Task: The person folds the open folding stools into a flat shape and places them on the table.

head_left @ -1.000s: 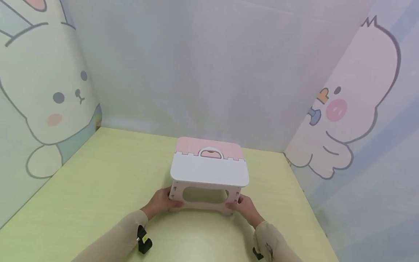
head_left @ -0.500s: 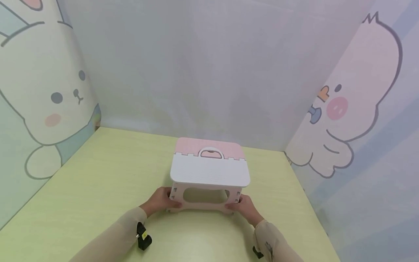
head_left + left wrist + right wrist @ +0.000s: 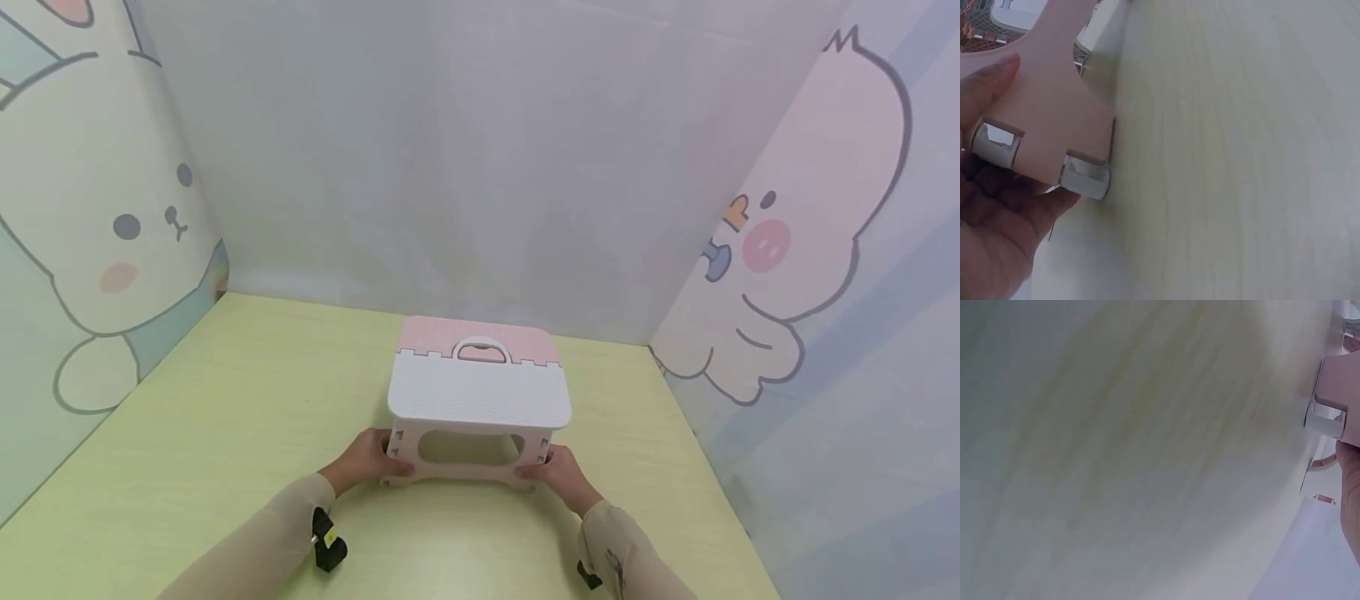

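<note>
A pink and white folding step stool (image 3: 480, 392) stands unfolded on the table, its white half and pink legs facing me and a white carry handle in the middle of its top. My left hand (image 3: 369, 457) grips the lower left leg; in the left wrist view its thumb lies on the pink leg panel (image 3: 1054, 94) and the fingers curl behind the hinged edge. At the lower right leg my right hand (image 3: 564, 477) holds on the same way, thumb in front. Only a sliver of that hand (image 3: 1349, 494) shows in the right wrist view.
The pale yellow wood-grain table (image 3: 262, 400) spreads around the stool. Behind it hangs a plain grey-white curtain (image 3: 450, 167). Side walls carry a cartoon rabbit (image 3: 112, 183) on the left and a cartoon chick (image 3: 817, 200) on the right.
Both hands keep their hold on the stool's legs. The stool's feet settle very slightly, and the view shifts a little; otherwise the stool stays in the same place.
</note>
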Available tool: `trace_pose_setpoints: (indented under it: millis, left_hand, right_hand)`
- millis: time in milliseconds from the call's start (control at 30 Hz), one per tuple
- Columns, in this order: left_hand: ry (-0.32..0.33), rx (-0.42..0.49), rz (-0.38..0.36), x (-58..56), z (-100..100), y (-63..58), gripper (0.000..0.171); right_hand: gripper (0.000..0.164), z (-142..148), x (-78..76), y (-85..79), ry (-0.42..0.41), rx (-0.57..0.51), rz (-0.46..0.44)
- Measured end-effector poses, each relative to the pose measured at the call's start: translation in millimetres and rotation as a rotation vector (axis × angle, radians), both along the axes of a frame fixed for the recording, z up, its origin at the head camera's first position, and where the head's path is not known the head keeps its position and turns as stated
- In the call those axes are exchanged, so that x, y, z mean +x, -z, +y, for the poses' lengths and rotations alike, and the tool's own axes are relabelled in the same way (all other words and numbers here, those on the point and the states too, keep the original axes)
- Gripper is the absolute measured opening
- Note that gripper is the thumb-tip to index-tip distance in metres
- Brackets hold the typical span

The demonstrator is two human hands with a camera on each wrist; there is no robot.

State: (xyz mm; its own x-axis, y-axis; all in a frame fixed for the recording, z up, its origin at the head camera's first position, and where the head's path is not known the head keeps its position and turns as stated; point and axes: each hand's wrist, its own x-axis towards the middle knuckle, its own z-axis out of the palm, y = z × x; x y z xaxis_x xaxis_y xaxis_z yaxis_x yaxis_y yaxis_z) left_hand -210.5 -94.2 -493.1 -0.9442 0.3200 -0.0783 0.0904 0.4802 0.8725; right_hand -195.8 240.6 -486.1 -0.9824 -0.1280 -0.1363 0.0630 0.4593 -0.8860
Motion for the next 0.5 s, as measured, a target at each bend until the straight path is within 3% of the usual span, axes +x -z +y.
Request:
trace_pose_setpoints:
  millis: [500]
  left_hand:
    - [0.001, 0.033, 0.0, 1.6, -0.8, 0.1, 0.049]
  right_hand:
    - [0.05, 1.0, 1.2, -1.1, -0.04, -0.035, 0.0]
